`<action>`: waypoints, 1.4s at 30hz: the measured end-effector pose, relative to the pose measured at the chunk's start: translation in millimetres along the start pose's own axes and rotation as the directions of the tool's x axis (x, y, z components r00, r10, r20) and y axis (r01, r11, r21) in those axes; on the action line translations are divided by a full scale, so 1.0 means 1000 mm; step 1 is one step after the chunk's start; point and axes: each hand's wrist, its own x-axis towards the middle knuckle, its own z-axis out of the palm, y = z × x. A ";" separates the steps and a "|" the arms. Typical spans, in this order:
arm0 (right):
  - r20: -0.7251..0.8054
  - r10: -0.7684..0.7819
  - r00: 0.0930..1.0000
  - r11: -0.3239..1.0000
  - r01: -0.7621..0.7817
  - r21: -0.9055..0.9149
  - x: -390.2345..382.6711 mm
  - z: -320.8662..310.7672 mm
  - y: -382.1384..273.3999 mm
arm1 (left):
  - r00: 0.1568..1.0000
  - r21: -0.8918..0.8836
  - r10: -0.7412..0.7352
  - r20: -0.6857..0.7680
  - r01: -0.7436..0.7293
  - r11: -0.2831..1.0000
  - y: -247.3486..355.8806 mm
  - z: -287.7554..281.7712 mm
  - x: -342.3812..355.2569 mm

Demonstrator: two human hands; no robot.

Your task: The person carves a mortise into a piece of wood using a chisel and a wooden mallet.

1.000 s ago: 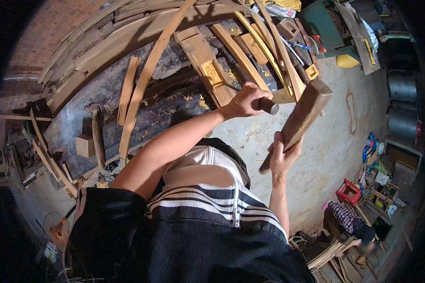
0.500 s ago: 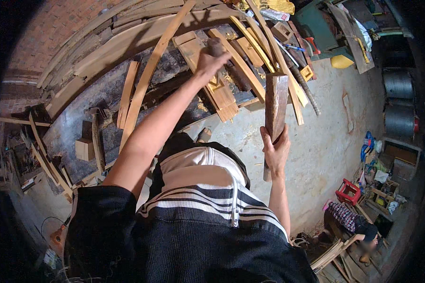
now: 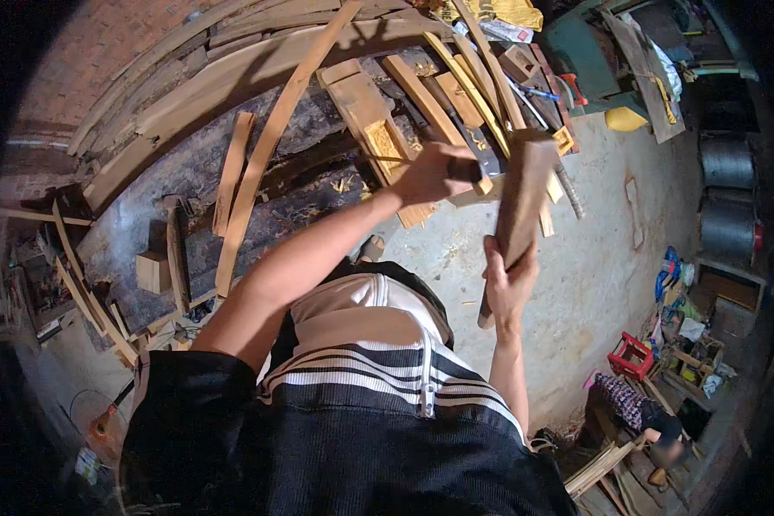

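My left hand (image 3: pixel 430 176) is closed around a chisel; its dark handle end (image 3: pixel 464 170) points right, and a thin blade shows on the other side of the fist, over the workpiece. That workpiece is a light wooden board (image 3: pixel 353 96) lying on the bench, with a rectangular recess (image 3: pixel 383 139) holding wood chips. Off to the right, my right hand (image 3: pixel 509 279) grips a wooden mallet by its handle. The heavy, dark brown mallet head (image 3: pixel 526 185) is raised, close to the chisel's handle end but apart from it.
Long planks (image 3: pixel 275 138) and narrow strips (image 3: pixel 443 112) lie across the dark workbench (image 3: pixel 292 107). Small wood blocks (image 3: pixel 153 271) sit at its left. A red stool (image 3: pixel 631 356) stands on the concrete floor at right, near another person (image 3: pixel 632 404) among timber.
My left hand has moved right and nearer to me with the chisel, now turned sideways, uncovering the recess. The mallet has tilted right in my right hand.
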 end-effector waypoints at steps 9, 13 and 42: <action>0.016 0.075 0.997 0.995 -0.076 0.066 0.005 -0.002 0.005 | 1.000 0.212 0.025 0.012 -0.027 0.977 -0.003 0.027 -0.006; -0.065 0.016 0.998 0.968 0.001 0.253 -0.001 -0.002 0.010 | 0.993 0.070 0.102 -0.064 -0.097 0.993 0.014 0.025 -0.001; 0.074 0.042 0.996 0.999 -0.043 0.003 0.007 0.000 0.005 | 0.935 0.143 -0.298 -0.191 0.326 0.934 0.008 -0.018 0.002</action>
